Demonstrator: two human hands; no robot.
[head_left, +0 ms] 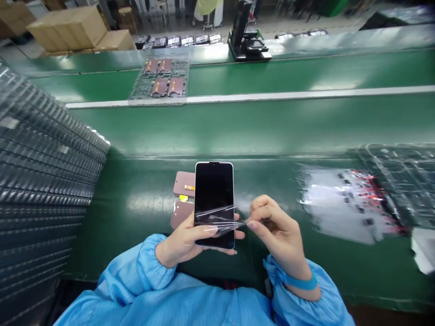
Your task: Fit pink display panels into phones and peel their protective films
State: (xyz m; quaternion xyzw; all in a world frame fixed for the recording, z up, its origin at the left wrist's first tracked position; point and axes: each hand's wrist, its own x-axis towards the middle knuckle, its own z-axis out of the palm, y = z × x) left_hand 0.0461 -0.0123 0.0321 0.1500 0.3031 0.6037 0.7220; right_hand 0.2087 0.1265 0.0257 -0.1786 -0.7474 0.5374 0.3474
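Observation:
A smartphone [214, 190] with a black screen and pale rim lies face up in my left hand [190, 237], whose fingers wrap round its lower half from beneath with the thumb over the front. My right hand [277, 228], to the right of the phone, pinches the end of a clear plastic film [224, 222]. The film stretches in creases across the lower part of the screen, over or near my left thumb. Behind the phone, partly hidden by it, two pinkish-brown screen panels [183, 183] lie on the green table, with a yellow tab between them.
Tall stacks of clear plastic trays [44, 181] rise at the left. White film sheets with red and black tabs [343, 203] lie at the right beside another clear tray [408, 181]. Beyond, a tray with several panels [161, 81] and a black stand [249, 40] stand on the green line.

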